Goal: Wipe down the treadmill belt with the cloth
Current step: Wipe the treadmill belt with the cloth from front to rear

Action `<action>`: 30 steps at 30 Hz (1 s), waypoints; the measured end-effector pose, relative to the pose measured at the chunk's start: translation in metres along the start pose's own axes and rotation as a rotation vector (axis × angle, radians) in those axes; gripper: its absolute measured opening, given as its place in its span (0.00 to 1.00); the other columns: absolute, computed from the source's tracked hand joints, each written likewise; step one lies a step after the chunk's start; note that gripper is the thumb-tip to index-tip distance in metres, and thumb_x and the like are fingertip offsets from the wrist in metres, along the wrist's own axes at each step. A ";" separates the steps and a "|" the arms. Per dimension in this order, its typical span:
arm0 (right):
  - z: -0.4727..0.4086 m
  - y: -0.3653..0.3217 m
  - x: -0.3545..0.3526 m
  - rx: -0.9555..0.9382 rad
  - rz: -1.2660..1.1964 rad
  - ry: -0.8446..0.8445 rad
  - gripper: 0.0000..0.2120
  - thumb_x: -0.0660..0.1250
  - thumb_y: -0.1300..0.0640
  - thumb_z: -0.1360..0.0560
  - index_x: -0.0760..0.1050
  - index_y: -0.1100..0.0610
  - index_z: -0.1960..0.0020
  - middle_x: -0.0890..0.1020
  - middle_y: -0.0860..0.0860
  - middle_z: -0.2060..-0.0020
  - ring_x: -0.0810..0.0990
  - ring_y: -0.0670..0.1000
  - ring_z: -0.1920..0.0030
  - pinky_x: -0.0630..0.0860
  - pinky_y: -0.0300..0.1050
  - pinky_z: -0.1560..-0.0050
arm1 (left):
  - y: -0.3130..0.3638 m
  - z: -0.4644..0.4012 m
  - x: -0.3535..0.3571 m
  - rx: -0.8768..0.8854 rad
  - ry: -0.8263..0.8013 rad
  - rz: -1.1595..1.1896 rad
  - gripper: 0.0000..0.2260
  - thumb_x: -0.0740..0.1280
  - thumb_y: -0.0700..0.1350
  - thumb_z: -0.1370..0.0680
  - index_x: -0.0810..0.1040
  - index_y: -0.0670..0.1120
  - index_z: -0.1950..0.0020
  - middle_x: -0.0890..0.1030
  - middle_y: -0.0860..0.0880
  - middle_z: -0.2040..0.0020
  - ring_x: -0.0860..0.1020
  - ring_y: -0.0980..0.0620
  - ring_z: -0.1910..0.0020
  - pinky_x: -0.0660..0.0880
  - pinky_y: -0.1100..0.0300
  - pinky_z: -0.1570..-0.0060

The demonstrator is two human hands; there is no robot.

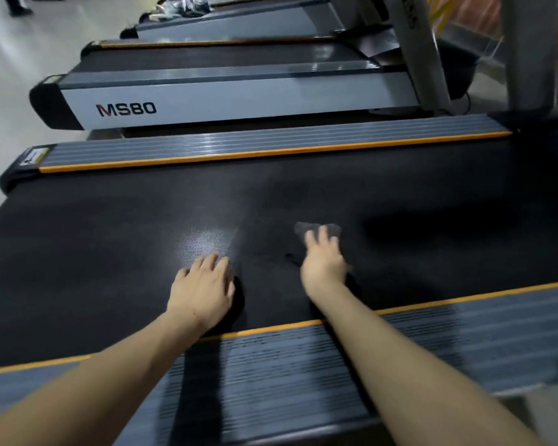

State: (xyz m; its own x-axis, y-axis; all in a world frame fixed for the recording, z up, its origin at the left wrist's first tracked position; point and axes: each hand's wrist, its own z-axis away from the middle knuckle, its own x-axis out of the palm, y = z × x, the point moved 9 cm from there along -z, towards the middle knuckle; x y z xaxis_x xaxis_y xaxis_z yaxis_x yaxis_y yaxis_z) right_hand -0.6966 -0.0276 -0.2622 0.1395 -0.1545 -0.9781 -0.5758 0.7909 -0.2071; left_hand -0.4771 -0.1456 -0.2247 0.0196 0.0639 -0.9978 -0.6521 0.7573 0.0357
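A wide black textured treadmill belt [110,252] fills the middle of the view, running from 9 o'clock to 3 o'clock. The small dark grey cloth [316,229] lies on it just right of centre, bunched into a crumpled wad. The right hand [323,264] presses down on the cloth with fingers straight and slightly spread, so that only the far edge of the wad shows beyond the fingertips toward 12 o'clock. The left hand [203,289] rests flat on the bare belt at 9 o'clock from the right hand, palm down, fingers straight and close together, holding nothing. A pale sheen [203,241] on the belt sits just past the left fingertips.

Both forearms reach over the near ribbed grey side rail with an orange strip [432,342], which lies at 6 o'clock between the person and the belt. At 12 o'clock the matching far ribbed grey side rail with an orange strip [271,144] borders the belt. Beyond it stands a neighbouring treadmill with a silver side panel marked MS80 [207,98], with further machines lined up behind. A grey metal upright post [525,53] rises at 1 o'clock, and a pale shiny floor [20,59] spreads at 10 o'clock.
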 end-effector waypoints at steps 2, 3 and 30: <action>0.035 -0.073 0.013 -0.258 -0.031 -0.034 0.27 0.54 0.63 0.21 0.58 0.48 0.23 0.53 0.52 0.21 0.57 0.60 0.25 0.67 0.57 0.31 | -0.002 0.015 0.002 -0.046 0.006 0.026 0.20 0.54 0.54 0.20 0.71 0.51 0.31 0.72 0.51 0.30 0.68 0.50 0.29 0.69 0.50 0.35; 0.052 -0.097 0.016 -0.384 -0.068 -0.073 0.28 0.55 0.63 0.21 0.59 0.48 0.24 0.53 0.51 0.21 0.56 0.59 0.24 0.66 0.56 0.30 | -0.002 0.022 0.004 -0.061 0.007 0.035 0.20 0.53 0.54 0.20 0.71 0.51 0.31 0.72 0.51 0.29 0.68 0.50 0.28 0.68 0.50 0.35; 0.040 0.041 -0.018 -0.312 -0.202 -0.180 0.28 0.63 0.62 0.23 0.68 0.43 0.27 0.60 0.47 0.23 0.60 0.56 0.23 0.61 0.47 0.27 | -0.004 0.057 0.023 -0.193 0.129 0.230 0.18 0.54 0.53 0.19 0.71 0.51 0.31 0.70 0.50 0.26 0.59 0.50 0.22 0.51 0.43 0.22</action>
State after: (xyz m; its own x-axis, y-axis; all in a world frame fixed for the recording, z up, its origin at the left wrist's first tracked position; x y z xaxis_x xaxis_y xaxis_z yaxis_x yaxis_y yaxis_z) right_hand -0.6902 0.0310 -0.2523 0.3979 -0.1602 -0.9034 -0.7351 0.5335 -0.4183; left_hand -0.4305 -0.1101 -0.2446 -0.2330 0.1265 -0.9642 -0.7604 0.5943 0.2617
